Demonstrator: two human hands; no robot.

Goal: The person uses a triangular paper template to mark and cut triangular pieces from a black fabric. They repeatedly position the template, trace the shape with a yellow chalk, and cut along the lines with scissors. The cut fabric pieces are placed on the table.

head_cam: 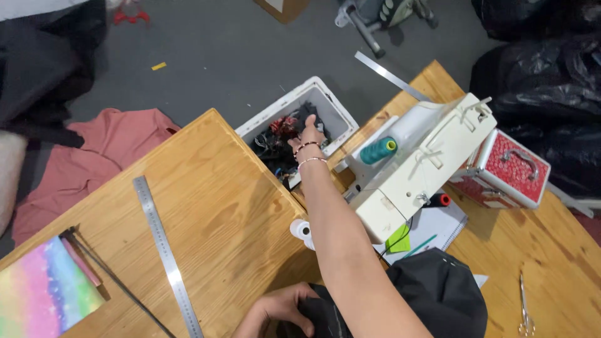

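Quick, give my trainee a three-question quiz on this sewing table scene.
1. True or false: the right hand reaches into the white plastic bin of dark fabric scraps.
2. What does the left hand rest on?
3. The long steel ruler lies: A) on the grey floor, B) on the wooden table, C) on the white sewing machine.

Key: 1 true; 2 the black cloth; 3 B.

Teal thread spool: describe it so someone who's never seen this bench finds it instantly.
Find the white sewing machine on the right-hand wooden table, just right of the outstretched right hand reaching into the white scrap bin. The teal thread spool sits on the machine's upper left side. It has a yellow-green core, unlike the red-and-black spool lying below by the notebook.
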